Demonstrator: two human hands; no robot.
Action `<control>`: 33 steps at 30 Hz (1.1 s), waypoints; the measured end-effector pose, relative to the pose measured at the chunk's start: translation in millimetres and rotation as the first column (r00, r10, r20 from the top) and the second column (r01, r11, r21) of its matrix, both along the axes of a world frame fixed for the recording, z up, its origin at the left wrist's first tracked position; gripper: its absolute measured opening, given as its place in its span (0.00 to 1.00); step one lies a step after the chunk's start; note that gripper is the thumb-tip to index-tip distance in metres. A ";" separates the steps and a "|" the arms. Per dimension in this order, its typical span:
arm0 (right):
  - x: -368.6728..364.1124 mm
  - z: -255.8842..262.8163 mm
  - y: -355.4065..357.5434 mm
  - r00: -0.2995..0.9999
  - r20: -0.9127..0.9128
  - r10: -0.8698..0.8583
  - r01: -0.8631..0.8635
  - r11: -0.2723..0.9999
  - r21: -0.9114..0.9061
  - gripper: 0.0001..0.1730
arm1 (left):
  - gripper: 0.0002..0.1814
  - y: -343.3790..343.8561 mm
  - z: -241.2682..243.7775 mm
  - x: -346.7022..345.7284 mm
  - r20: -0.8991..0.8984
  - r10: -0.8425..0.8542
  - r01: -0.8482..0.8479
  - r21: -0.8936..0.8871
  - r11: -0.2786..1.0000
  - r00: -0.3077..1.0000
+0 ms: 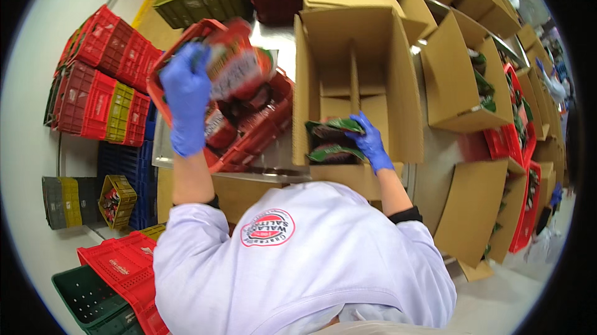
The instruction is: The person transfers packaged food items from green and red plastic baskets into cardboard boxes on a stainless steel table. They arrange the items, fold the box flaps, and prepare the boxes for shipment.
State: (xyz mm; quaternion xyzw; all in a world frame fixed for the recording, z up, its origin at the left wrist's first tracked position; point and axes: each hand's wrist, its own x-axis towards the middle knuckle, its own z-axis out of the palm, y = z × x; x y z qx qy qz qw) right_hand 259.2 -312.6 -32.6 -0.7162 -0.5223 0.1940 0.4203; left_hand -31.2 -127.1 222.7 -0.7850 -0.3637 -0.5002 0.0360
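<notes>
My left hand (189,97), in a blue glove, grips the top of red plastic bags of food (238,69), blurred and raised over a red crate (261,141). More red bags (219,130) lie in that crate. Inside an open cardboard box (405,102) with an upright cardboard divider (354,74), two green-topped bags (336,153) stand in the near left part. My right hand (371,141), also gloved in blue, reaches into the box and has its fingers on the end of the farther bag (343,125). Its fingertips are partly hidden.
A green crate (203,4) and a dark red crate (275,1) of bags stand beyond. Filled cardboard boxes (459,83) and red crates (508,141) line the right. Stacked crates (100,97) stand at left, and a metal table edge (280,176) runs before me.
</notes>
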 end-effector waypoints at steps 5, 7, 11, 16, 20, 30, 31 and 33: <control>0.1 3.3 -2.1 0.999 -0.033 -0.006 0.007 1.000 0.021 0.28 | 0.08 31.1 31.8 78.3 0.342 -0.144 0.189 -0.102 0.977 0.929; 0.7 4.2 -4.8 0.998 -0.070 -0.003 0.002 1.000 -0.010 0.27 | 0.08 34.4 30.7 109.0 0.290 -0.216 0.256 -0.110 0.960 0.932; -0.7 4.7 -2.2 0.997 0.073 0.020 -0.020 1.000 0.011 0.30 | 0.07 35.8 -2.0 154.0 0.051 -0.361 0.362 -0.238 0.901 0.931; -1.9 5.8 -2.8 1.000 -0.016 0.014 -0.014 0.999 -0.042 0.30 | 0.11 27.8 -79.8 181.6 -0.216 -0.460 0.333 -0.445 0.832 0.861; -0.3 8.1 -4.5 0.998 -0.061 -0.026 0.024 0.999 -0.039 0.29 | 0.18 9.9 -120.7 193.9 -0.445 -0.701 0.282 -0.692 0.664 0.557; 12.9 33.9 -9.9 0.810 -0.583 0.068 -0.140 0.987 -0.079 0.30 | 0.11 -6.5 -210.5 216.8 -0.700 -0.669 0.105 -0.668 0.737 0.250; 15.9 29.5 -4.4 0.838 -0.544 0.035 -0.044 0.999 -0.003 0.32 | 0.10 -11.9 -209.7 217.6 -0.714 -0.648 0.106 -0.647 0.756 0.264; 22.1 14.3 10.5 0.878 -0.475 -0.053 0.142 0.978 0.153 0.35 | 0.11 -26.3 -210.6 215.8 -0.630 -0.691 0.138 -0.695 0.705 0.354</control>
